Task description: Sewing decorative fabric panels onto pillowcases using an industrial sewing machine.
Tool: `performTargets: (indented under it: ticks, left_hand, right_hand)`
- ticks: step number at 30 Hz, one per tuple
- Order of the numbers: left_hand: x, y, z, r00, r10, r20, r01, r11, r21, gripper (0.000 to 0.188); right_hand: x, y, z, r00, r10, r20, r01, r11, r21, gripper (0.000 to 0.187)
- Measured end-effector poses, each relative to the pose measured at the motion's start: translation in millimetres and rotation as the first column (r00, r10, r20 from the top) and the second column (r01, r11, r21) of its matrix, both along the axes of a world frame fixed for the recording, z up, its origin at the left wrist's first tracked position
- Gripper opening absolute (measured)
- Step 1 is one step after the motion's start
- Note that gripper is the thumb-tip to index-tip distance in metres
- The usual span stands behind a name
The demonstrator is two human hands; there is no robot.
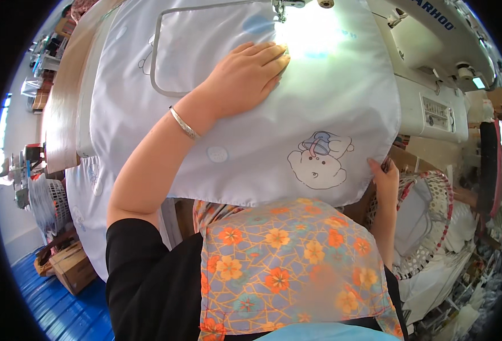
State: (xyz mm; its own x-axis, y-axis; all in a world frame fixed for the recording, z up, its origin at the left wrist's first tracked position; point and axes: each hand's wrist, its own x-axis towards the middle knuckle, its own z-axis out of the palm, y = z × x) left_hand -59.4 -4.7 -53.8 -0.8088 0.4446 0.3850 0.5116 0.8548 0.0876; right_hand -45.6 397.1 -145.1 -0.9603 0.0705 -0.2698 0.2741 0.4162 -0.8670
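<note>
A large piece of white fabric (251, 153) with cartoon bear prints covers the bed of a sewing machine (421, 57) and hangs over its front edge. My left hand (251, 74) lies flat on it, fingers stretched toward the presser foot (280, 12), just below the bright lamp spot. A grey rounded outline (156, 51), like a frame or strip, shows on the cloth left of that hand and runs partly beneath it. At the fabric's lower right corner, my right hand (385, 176) pinches the edge, thumb on top; its other fingers are mostly hidden.
A basket (444, 199) with a red-trimmed rim and pale cloth stands right of my lap. Wooden table (63, 108) extends at the left. Below it, a cardboard box (73, 267) sits on the blue floor (63, 315). A floral apron (290, 261) covers my lap.
</note>
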Motion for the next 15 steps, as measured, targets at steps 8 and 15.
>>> performTargets:
  ticks: [8,15]
  left_hand:
    - [2,4,1,0.998,0.03,-0.056,-0.03,0.999,0.017,0.026]
    - [-4,1,1,0.994,0.091,-0.053,-0.089,0.995,0.04,0.025]
  right_hand:
    - [8,2,13,0.986,0.153,0.072,-0.145,0.984,-0.101,0.028]
    - [22,17,-3,0.958,0.254,0.131,-0.254,0.967,-0.019,0.029]
